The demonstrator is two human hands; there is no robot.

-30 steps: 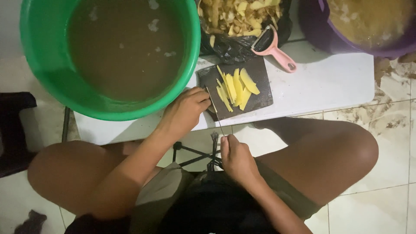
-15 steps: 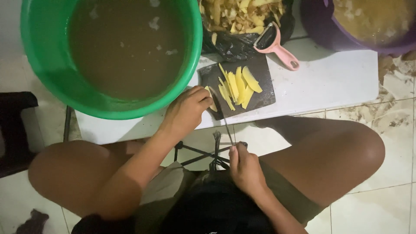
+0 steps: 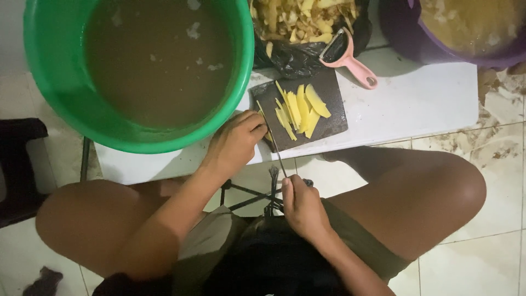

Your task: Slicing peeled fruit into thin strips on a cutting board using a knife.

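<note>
Here green basin (image 3: pixel 49 82) holds murky brown water (image 3: pixel 159 60).

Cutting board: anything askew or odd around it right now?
The cutting board sits skewed, its near corner at the table edge. The pink peeler leans half on the black peel bag. The floor by the purple tub is stained with scraps.
</note>
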